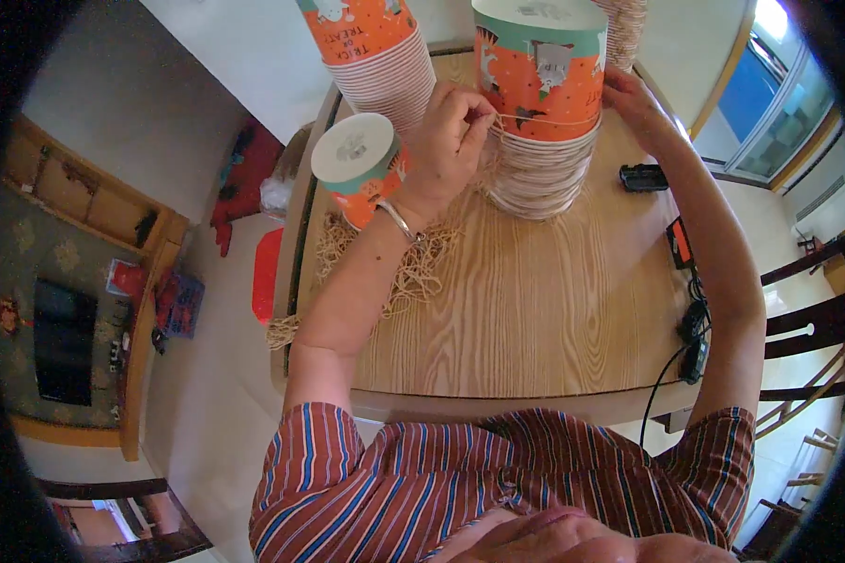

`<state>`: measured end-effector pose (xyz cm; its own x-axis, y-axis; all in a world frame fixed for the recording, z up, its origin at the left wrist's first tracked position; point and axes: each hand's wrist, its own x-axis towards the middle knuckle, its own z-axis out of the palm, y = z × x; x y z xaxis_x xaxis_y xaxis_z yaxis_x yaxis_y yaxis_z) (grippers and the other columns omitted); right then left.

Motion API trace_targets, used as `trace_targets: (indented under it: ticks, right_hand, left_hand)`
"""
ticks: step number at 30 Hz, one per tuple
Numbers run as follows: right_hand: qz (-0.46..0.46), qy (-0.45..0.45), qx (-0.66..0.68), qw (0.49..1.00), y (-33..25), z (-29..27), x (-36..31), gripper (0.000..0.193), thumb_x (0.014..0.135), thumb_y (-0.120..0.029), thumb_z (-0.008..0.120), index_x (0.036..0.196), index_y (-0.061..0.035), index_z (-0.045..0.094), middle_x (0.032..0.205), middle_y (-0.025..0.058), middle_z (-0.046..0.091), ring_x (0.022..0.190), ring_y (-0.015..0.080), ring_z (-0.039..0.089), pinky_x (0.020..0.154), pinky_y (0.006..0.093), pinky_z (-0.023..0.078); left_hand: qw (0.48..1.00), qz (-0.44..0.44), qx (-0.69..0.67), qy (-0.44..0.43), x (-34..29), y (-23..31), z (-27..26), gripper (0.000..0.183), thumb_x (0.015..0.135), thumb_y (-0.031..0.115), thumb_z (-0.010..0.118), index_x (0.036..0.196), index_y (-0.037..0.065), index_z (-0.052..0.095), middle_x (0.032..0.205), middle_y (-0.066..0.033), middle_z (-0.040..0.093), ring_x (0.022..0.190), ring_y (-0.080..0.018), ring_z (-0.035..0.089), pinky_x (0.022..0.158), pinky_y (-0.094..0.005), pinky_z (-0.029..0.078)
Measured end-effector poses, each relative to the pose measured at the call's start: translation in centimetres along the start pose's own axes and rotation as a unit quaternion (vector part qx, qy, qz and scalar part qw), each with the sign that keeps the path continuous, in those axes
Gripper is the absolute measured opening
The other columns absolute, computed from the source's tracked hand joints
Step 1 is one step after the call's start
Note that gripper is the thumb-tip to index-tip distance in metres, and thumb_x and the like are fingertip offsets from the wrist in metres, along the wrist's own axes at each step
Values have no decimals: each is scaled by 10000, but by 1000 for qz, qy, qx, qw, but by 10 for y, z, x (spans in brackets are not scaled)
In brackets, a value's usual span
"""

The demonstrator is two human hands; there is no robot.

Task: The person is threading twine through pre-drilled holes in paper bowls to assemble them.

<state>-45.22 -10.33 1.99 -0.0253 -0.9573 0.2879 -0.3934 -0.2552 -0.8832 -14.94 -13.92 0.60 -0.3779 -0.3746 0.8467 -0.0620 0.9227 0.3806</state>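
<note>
A tall stack of nested orange-and-green paper tubs [541,84] stands upside down at the far side of the table. A thin beige rubber band [554,121] runs across its near side, above the white rims. With thumb and fingers pinched together, my left hand [451,141] holds the band at the stack's left. My right hand [637,105] curls against the stack's right side; its fingertips are partly hidden behind the tubs. Under my left forearm lies a loose pile of beige rubber bands [413,277].
Left of my left hand stand a shorter upturned tub [355,150] and another tall tub stack [376,66]. More stacked tubs [626,33] show behind. A black object [643,177] lies near my right wrist. Black cables [693,324] lie along the right edge of the wooden table [535,319].
</note>
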Motion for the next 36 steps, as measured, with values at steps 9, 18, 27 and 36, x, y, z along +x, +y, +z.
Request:
trace_targets:
  ticks: [9,18,27,36]
  right_hand:
    - [-13,-48,-7,999,13,-9,8,403,961,-249,551,1309,-45,547,1204,2,611,1078,100,531,947,285,413]
    - [-11,-36,-7,999,1,-2,4,391,964,-250,534,1297,-45,557,1173,8,619,1027,99,532,910,290,423]
    - [-4,-26,25,999,13,-6,5,363,960,-178,542,1291,-29,549,1212,47,629,1110,146,571,982,316,441]
    - [22,10,23,999,21,-4,8,330,960,-172,538,1257,-34,577,1115,27,648,984,124,578,878,291,457]
  left_hand:
    - [1000,-11,-11,-8,-4,10,-2,139,842,-13,628,942,14,535,947,-116,533,869,-271,576,720,-340,493]
    - [998,28,42,-34,-34,10,-4,167,819,-41,662,946,12,568,960,-103,545,820,-217,615,666,-305,526]
    - [1000,-23,17,-10,-34,16,5,368,772,95,753,1090,78,570,974,-90,539,871,-233,590,719,-359,498]
    - [997,37,68,-26,-49,3,9,199,785,101,736,928,42,610,948,-93,544,862,-263,578,708,-364,470]
